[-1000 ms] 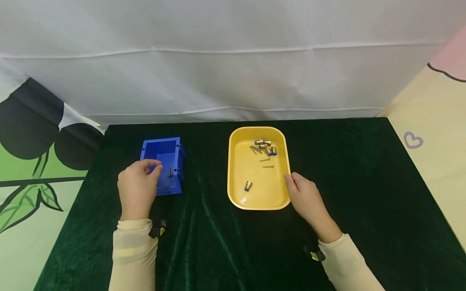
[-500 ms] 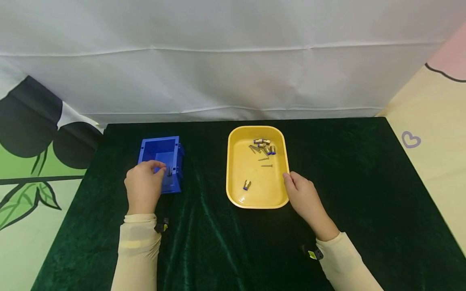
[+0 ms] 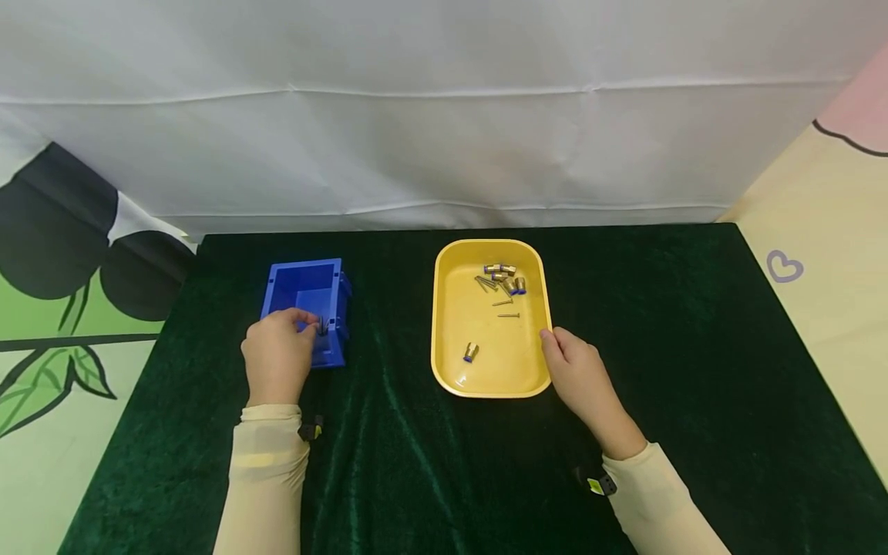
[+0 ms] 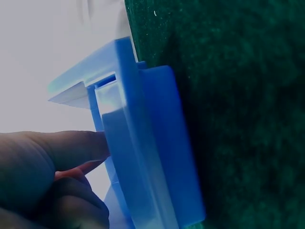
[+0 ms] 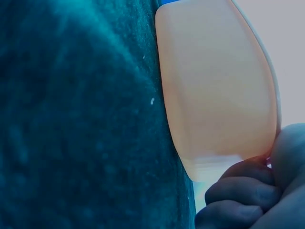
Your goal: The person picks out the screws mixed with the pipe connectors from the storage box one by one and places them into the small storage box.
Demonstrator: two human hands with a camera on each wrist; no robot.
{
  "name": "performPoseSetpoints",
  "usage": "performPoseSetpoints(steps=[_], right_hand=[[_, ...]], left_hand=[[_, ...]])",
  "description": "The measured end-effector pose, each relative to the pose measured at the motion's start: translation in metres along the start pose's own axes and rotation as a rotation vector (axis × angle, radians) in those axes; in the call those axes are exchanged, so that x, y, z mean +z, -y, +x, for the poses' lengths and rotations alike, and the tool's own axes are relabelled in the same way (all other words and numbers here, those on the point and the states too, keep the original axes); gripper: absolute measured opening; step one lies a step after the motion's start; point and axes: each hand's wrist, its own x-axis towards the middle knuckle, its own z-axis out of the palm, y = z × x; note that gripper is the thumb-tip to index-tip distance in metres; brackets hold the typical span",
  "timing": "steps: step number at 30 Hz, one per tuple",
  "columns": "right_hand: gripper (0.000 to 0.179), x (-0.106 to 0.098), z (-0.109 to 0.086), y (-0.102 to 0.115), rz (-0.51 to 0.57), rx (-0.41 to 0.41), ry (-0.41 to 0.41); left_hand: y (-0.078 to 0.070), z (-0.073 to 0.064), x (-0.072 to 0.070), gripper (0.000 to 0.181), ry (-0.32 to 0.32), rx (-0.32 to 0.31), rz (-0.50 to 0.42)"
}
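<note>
The yellow tray (image 3: 512, 354), likely light and stiff, is gripped where best held, at its rim, by the right hand (image 3: 583, 378); whether the left hand (image 3: 279, 358) holds anything cannot be told.

Head view: from above, facing forward and down over bin (image 3: 305, 266) and tray (image 3: 502, 374). Left wrist view: low, sideways, close on bin, shared with head. Right wrist view: likewise, on tray, also shared.

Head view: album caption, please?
Left hand at a blue bin, right hand gripping a yellow tray of metal fittings and screws or nails.
</note>
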Motion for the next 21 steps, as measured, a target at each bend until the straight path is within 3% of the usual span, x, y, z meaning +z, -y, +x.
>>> performPoseSetpoints(steps=[7,11,16,21], right_hand=[[0.033,0.000,0.000,-0.001,-0.008,-0.004,0.002],[0.033,0.000,0.000,0.000,-0.008,-0.002,0.003],[0.034,0.000,0.000,0.000,-0.004,-0.004,0.000],[0.035,-0.001,0.000,0.000,0.009,-0.010,0.003]], left_hand=[[0.000,-0.003,-0.003,0.025,0.042,-0.047,-0.028],[-0.002,-0.005,-0.006,0.024,0.034,-0.078,-0.041],[-0.014,-0.009,-0.013,0.025,-0.053,-0.054,-0.059],[-0.036,-0.019,-0.015,0.031,-0.200,0.059,-0.085]])
